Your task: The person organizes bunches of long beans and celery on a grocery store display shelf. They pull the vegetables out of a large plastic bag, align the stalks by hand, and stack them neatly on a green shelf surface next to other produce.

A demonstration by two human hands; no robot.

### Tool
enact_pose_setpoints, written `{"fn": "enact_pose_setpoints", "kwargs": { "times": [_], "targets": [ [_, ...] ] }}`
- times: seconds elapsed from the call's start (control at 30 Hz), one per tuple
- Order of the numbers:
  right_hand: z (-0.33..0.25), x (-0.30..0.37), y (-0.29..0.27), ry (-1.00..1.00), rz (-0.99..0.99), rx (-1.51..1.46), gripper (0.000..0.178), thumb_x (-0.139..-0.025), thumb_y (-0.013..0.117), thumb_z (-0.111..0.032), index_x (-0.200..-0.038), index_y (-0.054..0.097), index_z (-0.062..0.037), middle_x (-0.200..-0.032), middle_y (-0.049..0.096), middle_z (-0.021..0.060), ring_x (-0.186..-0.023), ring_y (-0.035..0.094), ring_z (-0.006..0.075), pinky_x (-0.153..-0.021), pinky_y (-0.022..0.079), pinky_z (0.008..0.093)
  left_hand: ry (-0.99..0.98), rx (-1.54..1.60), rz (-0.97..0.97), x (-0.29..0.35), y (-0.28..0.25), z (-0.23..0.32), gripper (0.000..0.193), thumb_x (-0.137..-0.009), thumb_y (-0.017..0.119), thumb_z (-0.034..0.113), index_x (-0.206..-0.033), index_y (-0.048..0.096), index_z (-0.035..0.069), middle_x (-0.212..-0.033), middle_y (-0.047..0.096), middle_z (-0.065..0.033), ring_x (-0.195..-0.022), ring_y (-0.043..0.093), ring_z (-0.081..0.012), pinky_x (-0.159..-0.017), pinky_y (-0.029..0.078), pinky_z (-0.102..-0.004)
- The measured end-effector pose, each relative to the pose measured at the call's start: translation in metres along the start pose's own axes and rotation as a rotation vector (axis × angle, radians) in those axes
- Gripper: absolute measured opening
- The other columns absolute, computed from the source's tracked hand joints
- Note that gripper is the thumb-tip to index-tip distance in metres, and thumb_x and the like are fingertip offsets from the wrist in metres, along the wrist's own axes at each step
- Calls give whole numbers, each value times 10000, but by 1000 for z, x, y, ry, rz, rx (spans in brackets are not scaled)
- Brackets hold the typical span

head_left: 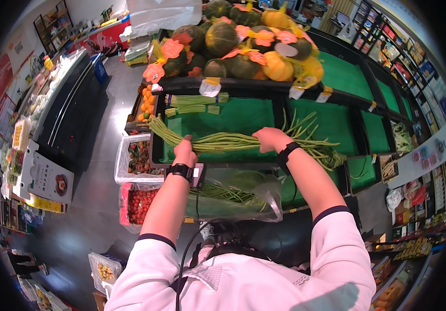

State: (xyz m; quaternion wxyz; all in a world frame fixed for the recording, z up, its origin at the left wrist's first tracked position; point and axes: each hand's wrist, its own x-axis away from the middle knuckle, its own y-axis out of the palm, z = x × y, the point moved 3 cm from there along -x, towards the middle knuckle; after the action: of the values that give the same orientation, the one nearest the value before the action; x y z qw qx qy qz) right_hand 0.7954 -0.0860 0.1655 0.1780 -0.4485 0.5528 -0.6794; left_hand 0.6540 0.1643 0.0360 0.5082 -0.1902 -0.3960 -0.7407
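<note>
Mid-frame, left hand (185, 151) and right hand (272, 139) are clasping slender green vegetables (226, 142) over a green-lined bin (251, 114). Pumpkins (221, 39) are crowding top-centre.

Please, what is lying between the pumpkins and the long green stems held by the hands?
The head view shows a black ledge with white tags, then two tied green bundles in the green-lined tray.

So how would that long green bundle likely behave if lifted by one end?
The long green bundle would probably sag, being slender for its length. It might shed pieces, since it splays loosely beyond the right hand.
</note>
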Motion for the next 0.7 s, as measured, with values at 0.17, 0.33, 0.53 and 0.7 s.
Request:
{"fn": "enact_pose_setpoints", "kwargs": {
  "times": [0.17, 0.33, 0.53, 0.7],
  "targets": [
    [2, -43, 14, 116, -203, 44, 620, -713, 711, -113, -1311, 549, -94, -1203, 626, 134, -1068, 607, 313, -878, 521, 418, -175, -188, 119, -33, -2, -17, 571, -759, 757, 245, -1212, 547, -30, -1105, 638, -180, -825, 626, -310, -739, 498, -422],
    [5, -74, 31, 115, -390, 126, 558, -740, 729, -127, -1263, 562, -27, -1213, 613, 167, -1049, 614, 322, -830, 539, 411, -92, -308, 56, -51, 1, -24, 547, -788, 749, 172, -1241, 474, 38, -1142, 598, -177, -971, 608, -360, -722, 546, -568],
    [-14, -105, 37, -23, -382, 267, 357, -699, 699, -47, -1054, 676, -16, -1153, 644, 197, -1065, 624, 325, -833, 530, 410, 80, -430, 258, -72, -23, -27, 840, -751, 805, 250, -1345, 259, 18, -1333, 458, -216, -1099, 547, -344, -841, 496, -530],
    [-24, -116, 47, -23, -412, 391, 299, -778, 669, -67, -1076, 673, -50, -1080, 664, 138, -977, 643, 285, -794, 543, 412, 122, -466, 281, -71, -28, -11, 825, -764, 785, 190, -1346, 238, -18, -1334, 457, -225, -1114, 541, -343, -913, 476, -478]
  ]
}}
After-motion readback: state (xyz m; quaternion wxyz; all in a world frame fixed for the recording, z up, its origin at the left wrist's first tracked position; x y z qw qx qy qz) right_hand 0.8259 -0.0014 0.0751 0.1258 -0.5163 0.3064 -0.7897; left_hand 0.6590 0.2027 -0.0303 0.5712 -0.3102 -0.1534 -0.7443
